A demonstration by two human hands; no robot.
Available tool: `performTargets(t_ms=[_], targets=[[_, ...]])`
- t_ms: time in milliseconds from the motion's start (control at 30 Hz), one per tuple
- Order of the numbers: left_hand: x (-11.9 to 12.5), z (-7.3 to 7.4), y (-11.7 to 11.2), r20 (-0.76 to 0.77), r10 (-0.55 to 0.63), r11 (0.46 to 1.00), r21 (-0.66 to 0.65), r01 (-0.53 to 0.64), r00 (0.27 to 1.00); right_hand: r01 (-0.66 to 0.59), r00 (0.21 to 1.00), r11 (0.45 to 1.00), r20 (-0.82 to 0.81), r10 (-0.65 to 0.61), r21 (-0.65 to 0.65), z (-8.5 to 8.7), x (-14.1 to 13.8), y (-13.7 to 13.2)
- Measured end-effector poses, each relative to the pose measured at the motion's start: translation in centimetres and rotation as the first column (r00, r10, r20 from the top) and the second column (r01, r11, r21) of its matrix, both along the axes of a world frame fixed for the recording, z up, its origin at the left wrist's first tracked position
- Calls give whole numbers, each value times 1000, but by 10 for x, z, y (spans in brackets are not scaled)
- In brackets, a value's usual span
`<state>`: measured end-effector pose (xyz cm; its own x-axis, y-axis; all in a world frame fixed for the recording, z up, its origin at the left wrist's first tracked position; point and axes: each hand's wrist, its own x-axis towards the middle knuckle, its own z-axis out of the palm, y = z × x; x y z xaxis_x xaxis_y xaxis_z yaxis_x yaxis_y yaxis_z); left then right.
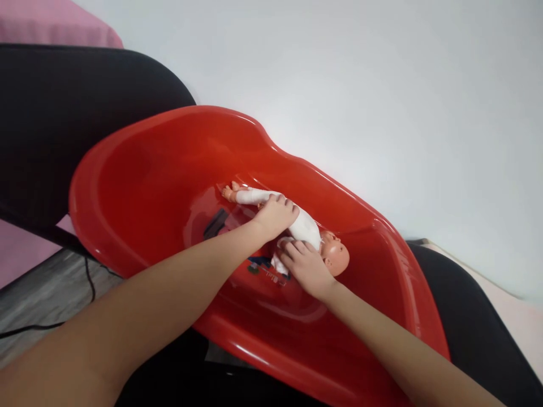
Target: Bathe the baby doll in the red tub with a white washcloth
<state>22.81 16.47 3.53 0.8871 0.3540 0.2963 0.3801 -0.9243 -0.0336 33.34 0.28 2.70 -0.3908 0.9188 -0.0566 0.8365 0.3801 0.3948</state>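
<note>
In the head view, the doll (307, 227) lay in the red tub (148, 186), under and between my hands. My left hand (278, 216) curved over its lower body, feet (229, 194) beyond; my right hand (306, 267) rested on white fabric (279, 265) near its head (337, 257). How firmly either gripped, I couldn't tell.

Before you sits the tub (139, 186); in it lies the doll (307, 223), feet toward the tub's left end, head toward its right. Your left hand (276, 216) and right hand (306, 267) are inside the tub, at the doll. Behind the tub stands the wall (382, 102), with one chair (76, 124) to its left.
</note>
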Motion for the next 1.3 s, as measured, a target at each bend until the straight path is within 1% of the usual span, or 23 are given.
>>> performTargets(t_ms=[100, 167, 233, 300, 367, 400, 500, 567, 600, 667, 800, 867, 933, 1000, 1067, 1167, 1300], targets=[[-1, 3, 0, -20, -4, 1000, -9, 4, 1000, -17, 999, 1000, 45, 16, 17, -7, 19, -9], [-1, 6, 1, -31, -10, 1000, -16, 10, 999, -45, 997, 999, 66, 43, 23, -9, 35, -22], [-1, 7, 1, -36, -15, 1000, -20, 15, 999, -69, 994, 998, 82, 69, -1, -8, 50, -38], [-2, 7, 1, -41, -22, 1000, -18, 22, 999, -96, 991, 994, 87, 100, -48, -2, 62, -50], [-3, 7, 1, -41, -21, 1000, -16, 20, 999, -96, 991, 992, 84, 103, -80, 7, 69, -57], [-3, 6, 1, -37, -18, 1000, -17, 17, 999, -80, 993, 993, 85, 87, -81, 12, 72, -58], [-2, 5, 1, -19, -3, 1000, -25, 2, 1000, 17, 995, 999, 95, -13, -41, 26, 77, -56], [-2, 5, 1, -15, -3, 1000, -27, 2, 1000, 55, 994, 998, 94, -52, -28, 28, 77, -52], [-2, 5, 1, -17, -4, 1000, -25, 4, 1000, 49, 995, 998, 90, -46, -33, 25, 76, -50], [-2, 5, 1, -33, -12, 1000, -17, 12, 999, -7, 996, 998, 83, 12, -55, 15, 74, -46], [-5, 7, 0, -88, -35, 999, 3, 35, 995, -155, 983, 979, 75, 166, -130, -18, 73, -37], [-5, 8, 0, -102, -40, 999, 5, 40, 994, -191, 975, 967, 79, 207, -171, -34, 74, -33], [-5, 9, 0, -104, -38, 999, 4, 39, 994, -184, 972, 964, 113, 208, -194, -48, 74, -28], [-5, 8, 0, -91, -26, 1000, 3, 27, 996, -142, 973, 968, 151, 175, -206, -58, 73, -24], [-3, 7, 1, -75, -10, 1000, 0, 10, 997, -95, 979, 973, 155, 129, -211, -65, 69, -20], [-2, 7, 1, -72, -3, 1000, 1, 3, 997, -62, 991, 982, 108, 82, -179, -75, 62, -12], [-3, 7, 2, -72, -1, 1000, 1, 1, 997, -82, 996, 992, 28, 85, -91, -86, 50, 11]])
